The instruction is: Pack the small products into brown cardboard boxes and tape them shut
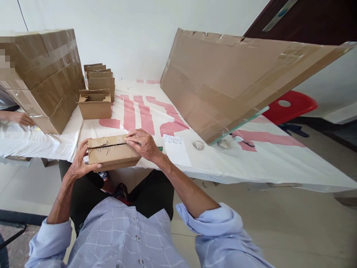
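A small brown cardboard box (114,156) is held at the table's front edge, above my lap. Its top flaps almost meet, leaving a narrow dark slit, and the cardboard along it is torn and scuffed. My left hand (79,162) grips the left end, thumb along the near side and fingers at the far corner. At the right end, my right hand (145,145) has its fingers bent over the top by the slit. Just right of that hand lies a white sheet (177,150) with small printed or stuck marks; a green object (160,148) peeks out beside it.
Several small open cardboard boxes (95,110) stand in a row behind. Large taped cartons (55,74) rise at left, with another person's hand (22,118) beside them. A cardboard panel (223,82) leans at right, near two clear round items (198,145) and a red chair (295,108).
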Action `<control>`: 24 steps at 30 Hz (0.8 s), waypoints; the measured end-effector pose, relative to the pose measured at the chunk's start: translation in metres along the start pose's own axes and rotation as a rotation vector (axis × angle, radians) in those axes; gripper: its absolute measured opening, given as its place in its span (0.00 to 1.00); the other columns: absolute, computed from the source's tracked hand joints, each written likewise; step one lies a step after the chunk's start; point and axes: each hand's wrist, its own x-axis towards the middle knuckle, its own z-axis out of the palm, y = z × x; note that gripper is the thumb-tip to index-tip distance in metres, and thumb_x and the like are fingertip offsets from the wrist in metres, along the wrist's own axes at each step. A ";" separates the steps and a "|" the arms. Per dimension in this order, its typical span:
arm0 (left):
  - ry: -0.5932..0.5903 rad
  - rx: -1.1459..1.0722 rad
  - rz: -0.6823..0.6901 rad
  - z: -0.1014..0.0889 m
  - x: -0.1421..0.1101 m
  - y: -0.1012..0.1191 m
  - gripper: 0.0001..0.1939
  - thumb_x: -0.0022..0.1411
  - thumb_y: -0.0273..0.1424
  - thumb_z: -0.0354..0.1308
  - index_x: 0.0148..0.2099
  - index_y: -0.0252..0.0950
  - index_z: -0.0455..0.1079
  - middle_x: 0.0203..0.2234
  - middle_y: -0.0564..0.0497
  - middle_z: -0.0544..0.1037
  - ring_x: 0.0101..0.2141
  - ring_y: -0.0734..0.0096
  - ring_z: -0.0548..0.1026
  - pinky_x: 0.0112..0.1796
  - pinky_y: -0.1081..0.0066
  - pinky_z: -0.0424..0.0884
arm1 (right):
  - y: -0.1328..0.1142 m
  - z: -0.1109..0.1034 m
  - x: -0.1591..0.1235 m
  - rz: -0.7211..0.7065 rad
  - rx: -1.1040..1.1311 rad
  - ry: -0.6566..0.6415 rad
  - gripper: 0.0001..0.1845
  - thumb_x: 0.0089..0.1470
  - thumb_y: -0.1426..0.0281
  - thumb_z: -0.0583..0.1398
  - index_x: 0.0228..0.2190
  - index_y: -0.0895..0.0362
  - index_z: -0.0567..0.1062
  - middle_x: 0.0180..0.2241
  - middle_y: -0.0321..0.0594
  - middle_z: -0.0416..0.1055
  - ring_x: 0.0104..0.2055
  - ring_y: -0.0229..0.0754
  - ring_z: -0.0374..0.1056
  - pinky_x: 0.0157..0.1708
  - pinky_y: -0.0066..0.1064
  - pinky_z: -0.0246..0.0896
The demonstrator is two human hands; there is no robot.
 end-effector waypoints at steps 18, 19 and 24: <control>-0.003 0.120 0.064 -0.001 0.005 0.013 0.38 0.60 0.55 0.73 0.65 0.44 0.71 0.74 0.38 0.59 0.72 0.36 0.63 0.60 0.46 0.78 | -0.001 -0.008 0.038 0.467 0.282 -0.063 0.22 0.56 0.55 0.63 0.18 0.56 0.71 0.22 0.35 0.65 0.30 0.38 0.61 0.30 0.31 0.54; -0.003 0.122 0.067 -0.001 0.006 0.013 0.38 0.60 0.55 0.73 0.65 0.44 0.71 0.74 0.38 0.60 0.72 0.37 0.63 0.60 0.46 0.78 | -0.001 -0.007 0.038 0.485 0.281 -0.062 0.23 0.55 0.54 0.62 0.18 0.55 0.70 0.21 0.35 0.62 0.30 0.38 0.59 0.29 0.31 0.52; -0.001 0.122 0.084 -0.002 0.007 0.014 0.38 0.60 0.55 0.73 0.65 0.44 0.70 0.73 0.38 0.61 0.72 0.37 0.64 0.59 0.48 0.79 | 0.000 -0.003 0.042 0.542 0.288 -0.045 0.25 0.52 0.50 0.59 0.17 0.53 0.62 0.20 0.32 0.53 0.27 0.36 0.52 0.28 0.31 0.44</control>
